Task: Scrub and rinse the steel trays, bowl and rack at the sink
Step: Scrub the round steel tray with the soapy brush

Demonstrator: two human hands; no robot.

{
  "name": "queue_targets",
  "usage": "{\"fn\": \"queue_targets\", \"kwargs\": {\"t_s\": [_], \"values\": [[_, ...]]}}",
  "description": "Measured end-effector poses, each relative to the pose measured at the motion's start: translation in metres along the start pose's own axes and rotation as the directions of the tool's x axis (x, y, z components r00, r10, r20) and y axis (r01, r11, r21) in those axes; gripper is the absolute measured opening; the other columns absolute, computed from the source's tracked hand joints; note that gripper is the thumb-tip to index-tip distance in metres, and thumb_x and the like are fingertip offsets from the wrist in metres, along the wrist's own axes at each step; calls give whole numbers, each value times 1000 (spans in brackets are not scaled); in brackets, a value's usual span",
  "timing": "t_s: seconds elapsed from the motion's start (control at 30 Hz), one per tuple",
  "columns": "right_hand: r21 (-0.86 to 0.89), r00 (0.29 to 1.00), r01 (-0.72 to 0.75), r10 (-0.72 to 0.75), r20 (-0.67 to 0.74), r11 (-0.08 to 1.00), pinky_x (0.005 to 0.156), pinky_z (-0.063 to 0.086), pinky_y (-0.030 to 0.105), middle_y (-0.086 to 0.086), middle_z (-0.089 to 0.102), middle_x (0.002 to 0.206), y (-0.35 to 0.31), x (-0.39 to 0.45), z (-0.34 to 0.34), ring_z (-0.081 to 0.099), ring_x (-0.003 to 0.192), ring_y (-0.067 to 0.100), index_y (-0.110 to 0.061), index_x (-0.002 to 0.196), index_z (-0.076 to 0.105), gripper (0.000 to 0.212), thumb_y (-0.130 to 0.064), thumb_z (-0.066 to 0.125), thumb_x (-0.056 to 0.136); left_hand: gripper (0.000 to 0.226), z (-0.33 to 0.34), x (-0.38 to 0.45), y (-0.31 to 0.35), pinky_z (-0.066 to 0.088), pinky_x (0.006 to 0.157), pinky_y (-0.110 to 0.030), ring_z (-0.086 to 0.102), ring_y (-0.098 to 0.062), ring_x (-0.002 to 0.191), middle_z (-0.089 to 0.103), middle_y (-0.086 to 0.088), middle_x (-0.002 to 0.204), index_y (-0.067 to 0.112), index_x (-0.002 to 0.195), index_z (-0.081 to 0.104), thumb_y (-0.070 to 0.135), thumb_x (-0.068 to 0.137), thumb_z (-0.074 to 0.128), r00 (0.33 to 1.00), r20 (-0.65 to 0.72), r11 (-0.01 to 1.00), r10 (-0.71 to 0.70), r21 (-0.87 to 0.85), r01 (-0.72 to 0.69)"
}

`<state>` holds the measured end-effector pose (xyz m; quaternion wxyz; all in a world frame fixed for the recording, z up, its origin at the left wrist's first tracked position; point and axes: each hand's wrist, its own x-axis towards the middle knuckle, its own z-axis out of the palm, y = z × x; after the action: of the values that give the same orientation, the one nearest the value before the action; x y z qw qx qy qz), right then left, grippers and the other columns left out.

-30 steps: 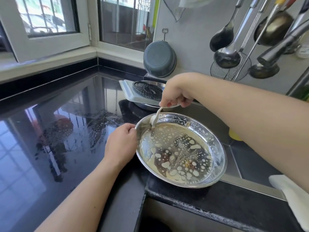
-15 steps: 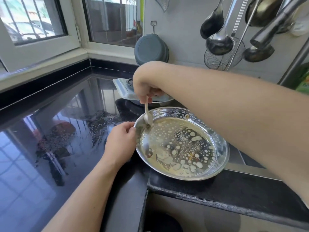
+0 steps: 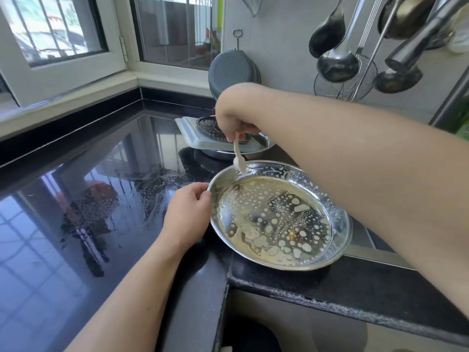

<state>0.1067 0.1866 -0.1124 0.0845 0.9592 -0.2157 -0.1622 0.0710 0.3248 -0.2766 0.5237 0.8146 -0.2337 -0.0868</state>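
Round steel tray (image 3: 279, 219) on the dark surface (image 3: 101, 199): left hand (image 3: 189, 212) grips its rim; right hand (image 3: 234, 123), shifted leftward, pinches a white spoon (image 3: 239, 158) at the far rim; scrubbing not yet begun

Round steel tray (image 3: 337, 224) flat on black counter at sink edge, filmed with pale greasy droplets; second steel tray (image 3: 264, 143) behind it, carrying dark perforated rack (image 3: 206, 124)
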Motion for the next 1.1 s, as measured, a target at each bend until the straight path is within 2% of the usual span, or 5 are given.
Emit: {"fn": "queue_targets", "kwargs": {"t_s": [0.17, 0.3, 0.67, 0.83, 1.1], "values": [[286, 953, -141, 51, 300, 948, 57, 31, 19, -1, 38, 64, -5, 6, 10, 28, 51, 13, -8, 107, 68, 21, -27, 57, 104, 35, 0, 2, -2, 50, 62, -29, 63, 0, 60, 74, 19, 74, 37, 89, 79, 16, 98, 53, 1000, 0, 1000, 0, -1, 0], [-84, 999, 8, -4, 54, 996, 46, 40, 23, 0, 57, 45, -1, -16, 12, 46, 50, 17, -6, 87, 62, 34, -25, 43, 109, 39, 0, 0, 1, 54, 80, -27, 70, 2, 84, 75, 28, 82, 45, 82, 75, 16, 100, 55, 1000, 7, 999, -4, -46, 4], [315, 987, 147, -158, 11, 938, 57, 56, 29, 13, 74, 93, 77, -78, 91, 71, 66, 23, -3, 100, 70, 26, -24, 54, 104, 40, -3, -1, -2, 56, 91, -35, 73, -3, 87, 78, 17, 84, 35, 88, 82, 8, 97, 54, 996, -27, 979, -85, -190, 78], [484, 997, -59, 77, -16, 873, 52, 43, 28, 10, 66, 88, 103, -75, 146, 61, 72, 29, -3, 99, 66, 22, -9, 44, 102, 38, 3, 0, 0, 56, 89, -29, 71, 0, 90, 78, 18, 87, 36, 91, 80, 8, 95, 55, 994, -78, 986, -75, -158, 62], [653, 977, 200, -100, -187, 731, 48, 33, 24, 4, 47, 71, 28, -85, 138, 48, 67, 24, -9, 87, 58, 16, -6, 46, 97, 43, 6, -3, 3, 58, 92, -35, 74, -4, 93, 79, 18, 89, 46, 77, 81, 12, 93, 59, 997, -53, 995, -54, -85, 49]]}}
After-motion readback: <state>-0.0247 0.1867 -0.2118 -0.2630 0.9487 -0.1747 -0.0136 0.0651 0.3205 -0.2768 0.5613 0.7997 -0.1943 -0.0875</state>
